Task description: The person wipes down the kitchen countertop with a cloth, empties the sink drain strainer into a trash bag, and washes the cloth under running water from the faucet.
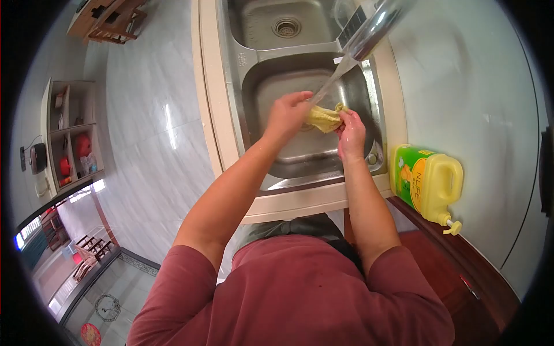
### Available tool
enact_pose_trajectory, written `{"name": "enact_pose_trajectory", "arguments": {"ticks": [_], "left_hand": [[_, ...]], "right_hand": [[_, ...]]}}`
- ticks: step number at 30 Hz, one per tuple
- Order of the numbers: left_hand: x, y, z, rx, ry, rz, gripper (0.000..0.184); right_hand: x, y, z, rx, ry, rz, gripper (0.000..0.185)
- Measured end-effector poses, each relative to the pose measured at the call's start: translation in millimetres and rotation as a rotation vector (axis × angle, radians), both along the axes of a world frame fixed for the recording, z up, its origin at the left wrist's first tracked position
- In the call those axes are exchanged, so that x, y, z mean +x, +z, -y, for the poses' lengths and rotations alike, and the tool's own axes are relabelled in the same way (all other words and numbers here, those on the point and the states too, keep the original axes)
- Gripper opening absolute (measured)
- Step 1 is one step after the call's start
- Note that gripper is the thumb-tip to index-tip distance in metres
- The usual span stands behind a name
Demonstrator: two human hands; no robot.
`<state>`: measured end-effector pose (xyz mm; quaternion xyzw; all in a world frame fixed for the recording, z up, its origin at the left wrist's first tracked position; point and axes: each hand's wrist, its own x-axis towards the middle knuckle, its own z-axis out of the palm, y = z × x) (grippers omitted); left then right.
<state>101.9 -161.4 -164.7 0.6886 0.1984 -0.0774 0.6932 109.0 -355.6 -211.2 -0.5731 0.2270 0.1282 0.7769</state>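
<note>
A wet yellow cloth point(324, 119) is stretched between my two hands over the steel sink basin point(259, 86). My left hand point(285, 119), slightly blurred, is closed on the cloth's left end with the thumb pointing out toward the stream. At the other end, my right hand point(351, 134) pinches a bunched corner between thumb and fingers. Water point(333, 78) runs from the chrome faucet point(372, 36) down beside my left hand and onto the cloth. The basin's drain is mostly hidden beneath the cloth.
A second basin point(248, 32) with a round drain lies beyond this one. On the right stands a yellow jug point(441, 179) with a green label and pump, near the wall. The pale counter edge point(300, 202) runs in front of my body.
</note>
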Motion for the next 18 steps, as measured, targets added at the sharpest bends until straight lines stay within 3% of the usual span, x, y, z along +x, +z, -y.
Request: {"name": "enact_pose_trajectory", "arguments": {"ticks": [4, 7, 11, 14, 18], "left_hand": [[9, -5, 0, 0.057, -0.091, 0.050, 0.032], [15, 26, 2, 0.043, -0.201, 0.023, 0.033], [17, 30, 3, 0.121, -0.298, 0.192, 0.032], [19, 40, -5, 0.344, -0.344, 0.288, 0.028], [14, 43, -22, 0.556, -0.458, 0.345, 0.023]], "right_hand": [[-7, 13, -1, -0.185, 0.215, 0.229, 0.054], [-5, 41, -4, -0.977, 0.522, 0.834, 0.066], [4, 41, -13, -0.173, 0.481, 0.390, 0.051], [10, 52, -13, -0.635, 0.568, 0.609, 0.029], [7, 67, -17, -0.433, 0.515, 0.575, 0.018]]}}
